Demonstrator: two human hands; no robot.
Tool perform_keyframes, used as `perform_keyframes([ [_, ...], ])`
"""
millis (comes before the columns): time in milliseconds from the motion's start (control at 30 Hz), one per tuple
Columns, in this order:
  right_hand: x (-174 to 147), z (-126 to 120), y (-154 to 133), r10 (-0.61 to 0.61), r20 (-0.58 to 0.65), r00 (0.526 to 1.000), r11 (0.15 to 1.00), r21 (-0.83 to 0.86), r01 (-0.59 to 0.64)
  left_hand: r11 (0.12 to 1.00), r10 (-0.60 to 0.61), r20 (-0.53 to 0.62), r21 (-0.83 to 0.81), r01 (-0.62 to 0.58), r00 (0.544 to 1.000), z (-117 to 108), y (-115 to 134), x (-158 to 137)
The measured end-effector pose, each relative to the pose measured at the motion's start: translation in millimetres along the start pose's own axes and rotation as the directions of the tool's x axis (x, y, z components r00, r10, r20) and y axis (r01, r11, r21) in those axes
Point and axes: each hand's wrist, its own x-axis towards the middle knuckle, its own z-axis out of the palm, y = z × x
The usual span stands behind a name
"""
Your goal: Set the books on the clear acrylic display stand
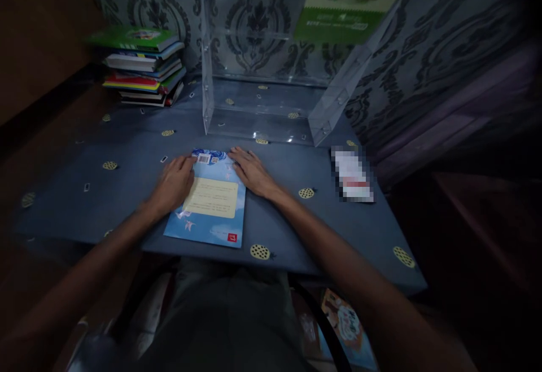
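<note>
Both flat hands, left (pixel 173 183) and right (pixel 253 171), flank a glossy rectangular booklet (pixel 209 208).

Pixel-blurred white item (pixel 352 174) near the worktop's right edge, wall poster (pixel 351 2) cut by the top edge, booklet (pixel 209 205) print unreadable

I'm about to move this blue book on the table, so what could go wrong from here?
The blue book lies near the table's front edge, so a pull toward you could tip it off. The left hand and right hand rest flat at its far corners without a real grip, so it may slide. The clear acrylic stand just behind could be knocked.
</note>
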Motion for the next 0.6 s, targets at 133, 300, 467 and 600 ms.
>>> perform_keyframes([
  [133,1,2,-2,0.008,-0.004,1.0,0.999,-0.031,-0.008,0.989,0.138,0.067,0.042,-0.141,0.988,-8,30,-33],
  [300,1,5,-1,0.01,-0.014,1.0,0.999,-0.042,-0.011,0.916,0.399,0.139,-0.012,-0.401,0.906,-18,68,-70],
  [467,0,6,2,0.009,-0.062,0.998,1.0,-0.024,-0.01,0.86,0.511,0.159,-0.112,-0.498,0.845,-20,82,-86],
  [600,0,5,4,0.01,-0.108,0.994,0.999,-0.035,-0.014,0.853,0.521,0.194,-0.139,-0.503,0.831,-20,79,-88],
])
